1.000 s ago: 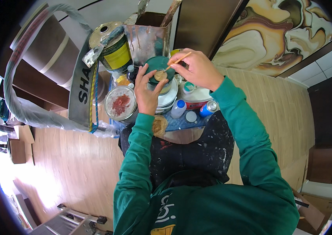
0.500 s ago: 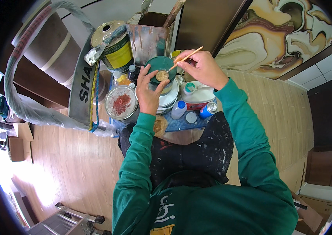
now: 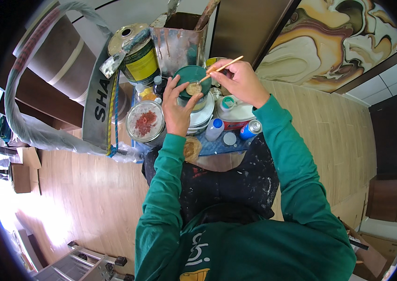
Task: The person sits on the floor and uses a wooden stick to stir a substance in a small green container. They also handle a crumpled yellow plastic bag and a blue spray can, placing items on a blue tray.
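Note:
My left hand (image 3: 178,108) grips a small cup of beige-gold material (image 3: 193,88) at the near side of a round green lid or dish (image 3: 190,73); which of them the fingers press on is partly hidden. My right hand (image 3: 238,79) pinches a thin wooden stick, likely a brush (image 3: 222,66), its lower end in the cup. Beneath and around them stand white tubs (image 3: 199,114), a round container with red smears (image 3: 145,119), a clear bottle with blue cap (image 3: 215,129), a blue spray can (image 3: 250,129) and a white container with green cap (image 3: 236,111).
Behind are a yellow-green can (image 3: 140,65) with a crusted tool and a stained metal container (image 3: 176,49). A plastic-wrapped grey frame (image 3: 95,98) stands left, an aluminium ladder (image 3: 74,262) lower left, a marbled panel (image 3: 325,47) upper right.
Since a second ago my right hand and the stick have shifted slightly right and changed angle. My left hand holds almost the same position.

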Available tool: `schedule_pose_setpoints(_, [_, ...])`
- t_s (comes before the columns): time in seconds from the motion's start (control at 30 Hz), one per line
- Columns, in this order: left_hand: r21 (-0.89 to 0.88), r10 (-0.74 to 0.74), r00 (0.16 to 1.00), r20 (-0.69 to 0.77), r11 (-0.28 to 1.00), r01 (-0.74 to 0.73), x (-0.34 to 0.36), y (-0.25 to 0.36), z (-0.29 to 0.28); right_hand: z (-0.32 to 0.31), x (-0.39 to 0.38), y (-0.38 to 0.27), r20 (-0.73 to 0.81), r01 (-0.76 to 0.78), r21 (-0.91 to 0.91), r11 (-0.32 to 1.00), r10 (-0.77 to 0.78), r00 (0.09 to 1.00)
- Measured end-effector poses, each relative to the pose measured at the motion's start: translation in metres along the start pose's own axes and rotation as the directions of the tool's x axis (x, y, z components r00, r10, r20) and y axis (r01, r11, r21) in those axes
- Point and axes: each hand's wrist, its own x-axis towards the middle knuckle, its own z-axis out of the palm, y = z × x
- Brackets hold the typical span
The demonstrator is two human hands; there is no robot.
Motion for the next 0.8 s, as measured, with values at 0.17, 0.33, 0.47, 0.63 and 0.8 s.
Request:
schedule_pose_setpoints(0.17, [-0.014, -0.003, 1.000, 0.007, 1.000, 0.003, 0.002, 0.000, 0.000, 0.006, 0.002, 0.005, 0.062, -0.041, 0.126, 0.991, 0.033, 0.998])
schedule_pose_setpoints(0.33, [-0.017, 0.004, 1.000, 0.002, 1.000, -0.004, 0.002, -0.001, 0.001, 0.004, 0.002, 0.002, 0.073, -0.070, 0.233, 0.970, 0.054, 0.996])
schedule_pose_setpoints(0.47, [-0.004, 0.011, 1.000, -0.001, 1.000, -0.011, 0.002, -0.001, -0.001, -0.002, 0.003, -0.003, 0.156, -0.125, 0.095, 0.988, 0.110, 0.982])
schedule_pose_setpoints(0.63, [0.020, -0.001, 0.999, 0.033, 1.000, 0.001, 0.006, 0.004, -0.003, 0.000, 0.009, -0.006, 0.111, -0.090, 0.224, 0.970, 0.066, 0.992])
schedule_pose_setpoints(0.8, [0.102, 0.004, 0.996, 0.085, 0.995, -0.013, 0.011, 0.008, -0.013, -0.011, 0.005, -0.015, 0.089, -0.084, 0.049, 0.995, 0.079, 0.993])
